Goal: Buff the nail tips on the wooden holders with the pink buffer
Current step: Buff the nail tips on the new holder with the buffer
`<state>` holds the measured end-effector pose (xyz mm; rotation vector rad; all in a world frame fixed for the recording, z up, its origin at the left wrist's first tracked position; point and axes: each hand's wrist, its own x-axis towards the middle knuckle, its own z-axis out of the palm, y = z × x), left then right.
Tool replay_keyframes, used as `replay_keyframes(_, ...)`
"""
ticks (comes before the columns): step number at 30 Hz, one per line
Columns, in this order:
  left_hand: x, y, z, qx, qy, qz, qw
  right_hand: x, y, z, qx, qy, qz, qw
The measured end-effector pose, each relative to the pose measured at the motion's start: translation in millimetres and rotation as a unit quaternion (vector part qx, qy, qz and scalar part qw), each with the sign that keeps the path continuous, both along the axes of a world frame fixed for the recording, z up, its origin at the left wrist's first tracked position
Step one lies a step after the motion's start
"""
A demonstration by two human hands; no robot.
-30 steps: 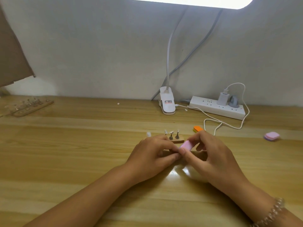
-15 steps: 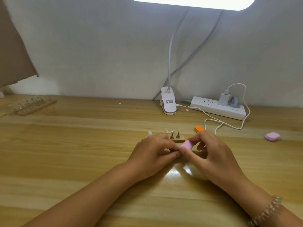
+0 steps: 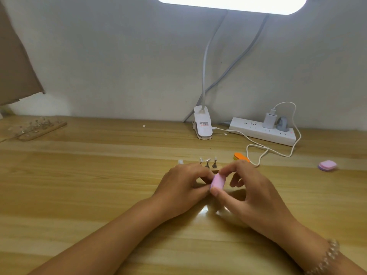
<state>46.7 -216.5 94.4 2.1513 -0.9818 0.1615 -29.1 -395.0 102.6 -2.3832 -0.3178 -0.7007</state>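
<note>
The right hand (image 3: 256,199) pinches the pink buffer (image 3: 217,181) between thumb and forefinger. The left hand (image 3: 182,187) curls its grip round the wooden holder (image 3: 215,172) on the desk (image 3: 79,195), nail tips (image 3: 207,160) upright.

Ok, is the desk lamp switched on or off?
On. The lamp head glows bright white at the top of the view, and a glare patch shines on the table below.

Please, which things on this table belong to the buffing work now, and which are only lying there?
Job: pink buffer, pinched by the right hand; nail tips on the near wooden holder, at the left hand; second wooden holder, far left, untouched.
Lying about: orange pad; pink square pad at right; power strip; lamp clamp.
</note>
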Motion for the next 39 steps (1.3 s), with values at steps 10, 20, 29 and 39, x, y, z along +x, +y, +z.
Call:
replay_keyframes(10, 2, 1, -2, -0.006, -0.001, 0.003, 1.000, 5, -6, -1, 0.019, -0.003, -0.037, 0.999)
replay_keyframes(20, 0, 0, -1, -0.027, 0.041, 0.004, 0.999, 10, -16, -1, 0.101, 0.007, -0.084, 0.991)
replay_keyframes(29, 3, 1, -2, -0.024, 0.067, -0.004, 0.997, 5, -6, 0, 0.009, 0.001, -0.035, 0.999)
replay_keyframes(39, 5, 1, -3, -0.035, 0.083, -0.001, 0.996, 3, -3, 0, -0.023, -0.029, -0.039, 0.999)
